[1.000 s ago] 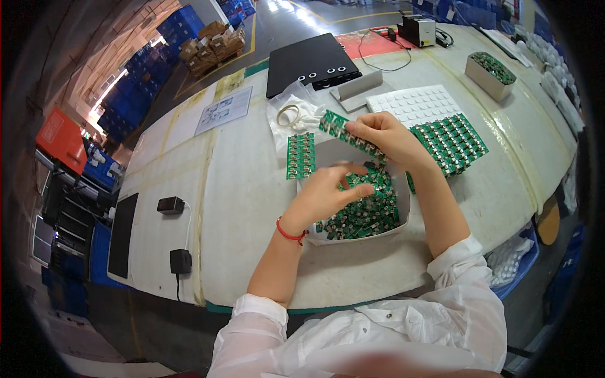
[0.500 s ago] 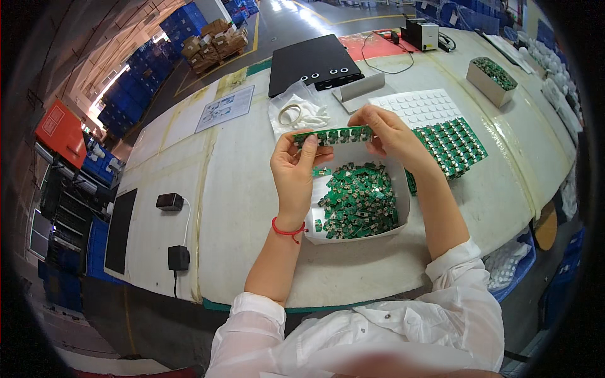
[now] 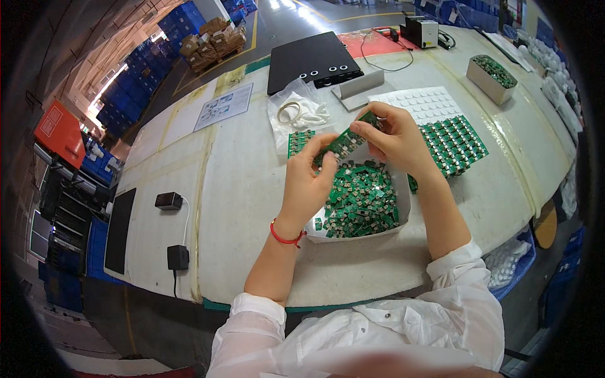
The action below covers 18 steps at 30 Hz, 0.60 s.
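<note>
At the box's (image 3: pixel 404 200) twelve o'clock, left hand (image 3: pixel 305 184) and right hand (image 3: pixel 397 140) hold a strip (image 3: pixel 348 146) newly tilted toward two, seemingly unbroken.

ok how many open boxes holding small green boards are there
2: the near box by the left hand, and the far box toward the table's right side.

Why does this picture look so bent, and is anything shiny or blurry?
Head view, overall: wide fisheye lens, so the table edges bow and the corners go black; head view, top: bright glare on the floor; head view, bottom: a pinkish smear, out of focus; head view, centre: the green board strip between left hand and right hand looks fairly clear.
</note>
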Each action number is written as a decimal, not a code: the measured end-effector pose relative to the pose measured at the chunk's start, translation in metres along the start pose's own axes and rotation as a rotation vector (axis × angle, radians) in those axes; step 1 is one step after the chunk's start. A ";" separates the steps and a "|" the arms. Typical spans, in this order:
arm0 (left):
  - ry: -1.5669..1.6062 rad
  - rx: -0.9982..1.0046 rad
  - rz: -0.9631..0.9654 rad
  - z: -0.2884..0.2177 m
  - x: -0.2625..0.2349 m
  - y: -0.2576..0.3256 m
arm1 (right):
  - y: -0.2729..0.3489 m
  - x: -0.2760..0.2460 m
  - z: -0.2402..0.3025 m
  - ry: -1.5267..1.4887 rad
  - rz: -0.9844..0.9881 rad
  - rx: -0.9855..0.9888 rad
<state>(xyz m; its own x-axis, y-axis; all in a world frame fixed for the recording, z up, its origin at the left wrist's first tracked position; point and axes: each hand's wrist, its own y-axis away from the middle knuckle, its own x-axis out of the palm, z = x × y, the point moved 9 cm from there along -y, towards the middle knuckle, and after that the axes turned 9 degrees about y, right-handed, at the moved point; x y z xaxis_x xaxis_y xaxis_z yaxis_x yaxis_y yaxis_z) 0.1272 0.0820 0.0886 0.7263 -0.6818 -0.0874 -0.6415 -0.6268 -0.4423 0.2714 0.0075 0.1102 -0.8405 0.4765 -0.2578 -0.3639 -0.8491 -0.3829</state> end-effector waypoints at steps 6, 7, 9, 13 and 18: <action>-0.003 0.035 0.135 -0.023 0.012 0.009 | 0.007 0.001 0.007 0.021 0.140 0.064; 0.050 0.032 0.192 -0.024 0.016 0.010 | 0.009 0.005 0.010 0.025 0.180 0.041; 0.102 0.029 0.249 -0.027 0.019 0.013 | 0.012 0.010 0.014 0.028 0.220 0.016; 0.053 -0.044 0.210 -0.020 0.021 0.013 | 0.016 0.029 0.018 -0.120 0.326 0.053; 0.155 -0.202 0.067 -0.005 0.012 0.010 | 0.011 0.037 0.003 -0.252 0.292 0.033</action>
<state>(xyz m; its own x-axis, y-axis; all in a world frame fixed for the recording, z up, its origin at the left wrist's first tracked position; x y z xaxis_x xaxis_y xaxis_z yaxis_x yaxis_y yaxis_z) 0.1279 0.0656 0.0876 0.6443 -0.7640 0.0340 -0.7343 -0.6304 -0.2521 0.2353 0.0151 0.0987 -0.9815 0.1462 -0.1235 -0.1043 -0.9496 -0.2956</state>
